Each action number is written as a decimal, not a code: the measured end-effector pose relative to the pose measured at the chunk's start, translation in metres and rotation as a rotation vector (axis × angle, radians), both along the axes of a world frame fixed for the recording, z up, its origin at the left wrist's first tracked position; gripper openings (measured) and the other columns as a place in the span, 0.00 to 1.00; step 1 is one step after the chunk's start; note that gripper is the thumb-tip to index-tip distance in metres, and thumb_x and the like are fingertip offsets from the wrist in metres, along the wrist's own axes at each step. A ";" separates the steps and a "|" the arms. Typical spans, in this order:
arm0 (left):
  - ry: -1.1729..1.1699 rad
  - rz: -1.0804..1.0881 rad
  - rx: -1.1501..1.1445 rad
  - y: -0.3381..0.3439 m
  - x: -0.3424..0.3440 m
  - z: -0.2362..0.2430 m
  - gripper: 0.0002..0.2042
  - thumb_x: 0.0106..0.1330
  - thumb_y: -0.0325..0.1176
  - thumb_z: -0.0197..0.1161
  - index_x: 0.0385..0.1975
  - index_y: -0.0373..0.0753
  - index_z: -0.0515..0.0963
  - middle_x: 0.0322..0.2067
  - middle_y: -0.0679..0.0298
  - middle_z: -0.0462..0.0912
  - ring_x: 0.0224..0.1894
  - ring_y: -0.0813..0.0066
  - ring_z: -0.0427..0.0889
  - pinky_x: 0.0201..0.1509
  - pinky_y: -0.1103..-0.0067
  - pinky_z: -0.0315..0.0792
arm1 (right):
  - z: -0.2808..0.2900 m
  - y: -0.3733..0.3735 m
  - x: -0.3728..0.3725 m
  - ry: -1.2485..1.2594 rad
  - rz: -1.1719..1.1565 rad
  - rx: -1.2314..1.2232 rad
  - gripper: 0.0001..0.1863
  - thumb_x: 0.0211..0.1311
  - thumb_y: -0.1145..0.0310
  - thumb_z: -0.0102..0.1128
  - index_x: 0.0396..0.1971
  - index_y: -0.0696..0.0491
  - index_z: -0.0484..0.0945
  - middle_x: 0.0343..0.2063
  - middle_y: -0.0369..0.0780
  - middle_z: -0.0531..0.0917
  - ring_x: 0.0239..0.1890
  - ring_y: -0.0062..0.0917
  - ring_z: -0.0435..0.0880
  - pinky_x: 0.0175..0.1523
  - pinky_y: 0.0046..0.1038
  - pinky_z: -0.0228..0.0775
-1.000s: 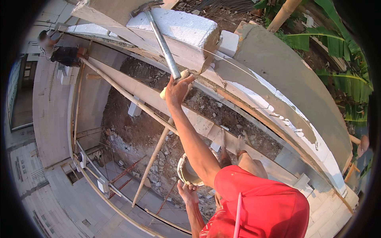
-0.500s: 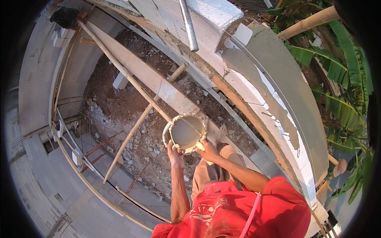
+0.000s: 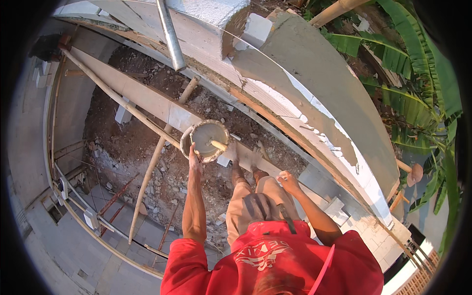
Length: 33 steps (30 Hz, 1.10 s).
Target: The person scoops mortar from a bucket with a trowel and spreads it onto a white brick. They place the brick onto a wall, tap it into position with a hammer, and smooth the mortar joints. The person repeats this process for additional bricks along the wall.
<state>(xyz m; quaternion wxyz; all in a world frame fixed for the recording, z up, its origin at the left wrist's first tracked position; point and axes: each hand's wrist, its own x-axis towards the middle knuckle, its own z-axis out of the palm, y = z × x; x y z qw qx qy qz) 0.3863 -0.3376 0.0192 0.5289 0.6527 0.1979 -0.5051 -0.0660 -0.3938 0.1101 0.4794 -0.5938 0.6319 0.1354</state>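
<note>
My left hand (image 3: 194, 162) grips the near edge of a round bucket (image 3: 185, 143) whose rim is crusted with dried mortar. Grey wet mortar (image 3: 206, 132) lies inside, and a tool's pale handle (image 3: 219, 145) sticks out over the near right side; the rest of that tool is hidden in the bucket. The bucket is held out over the plank, beyond my feet. Away from it, above my right thigh, hangs my right hand (image 3: 289, 182), its fingers curled in with nothing visible in them.
My feet stand on a narrow plank (image 3: 147, 101) above rubble ground (image 3: 128, 147). Bamboo poles (image 3: 154, 167) cross beside and under it. To the right runs a curved wall top (image 3: 334, 98) with fresh mortar, a white block (image 3: 257, 30), a taut string and a metal tube (image 3: 171, 37). Banana leaves (image 3: 393, 54) hang beyond.
My right hand has let go of the handle at the bucket and drawn back to the right. The handle now rests in the bucket. My left hand still holds the bucket, and the view has shifted.
</note>
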 end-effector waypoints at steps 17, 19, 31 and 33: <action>-0.119 -0.403 0.297 0.028 0.041 -0.120 0.35 0.60 0.57 0.71 0.56 0.33 0.75 0.44 0.55 0.81 0.44 0.62 0.81 0.48 0.62 0.77 | 0.100 0.221 -0.140 0.303 -0.321 0.391 0.11 0.67 0.58 0.59 0.39 0.45 0.86 0.44 0.35 0.88 0.40 0.26 0.89 0.46 0.30 0.81; -0.130 -0.453 0.350 0.031 0.038 -0.135 0.36 0.60 0.58 0.71 0.57 0.32 0.75 0.47 0.54 0.81 0.48 0.60 0.81 0.53 0.60 0.75 | 0.092 0.220 -0.131 0.304 -0.427 0.436 0.11 0.67 0.57 0.59 0.40 0.43 0.87 0.47 0.32 0.87 0.46 0.28 0.88 0.52 0.31 0.79; -0.421 -0.937 0.806 0.008 0.006 -0.080 0.41 0.64 0.59 0.65 0.66 0.30 0.67 0.62 0.47 0.75 0.60 0.48 0.77 0.62 0.58 0.70 | 0.094 0.258 -0.115 0.218 -0.338 0.217 0.13 0.62 0.63 0.60 0.42 0.48 0.87 0.48 0.40 0.86 0.51 0.39 0.86 0.53 0.38 0.80; -0.444 -1.096 0.740 -0.006 -0.015 -0.054 0.40 0.65 0.58 0.64 0.68 0.34 0.67 0.65 0.49 0.74 0.61 0.47 0.77 0.64 0.56 0.68 | 0.089 0.274 -0.118 0.211 -0.405 0.202 0.15 0.62 0.59 0.59 0.44 0.46 0.86 0.49 0.40 0.85 0.50 0.39 0.86 0.55 0.38 0.79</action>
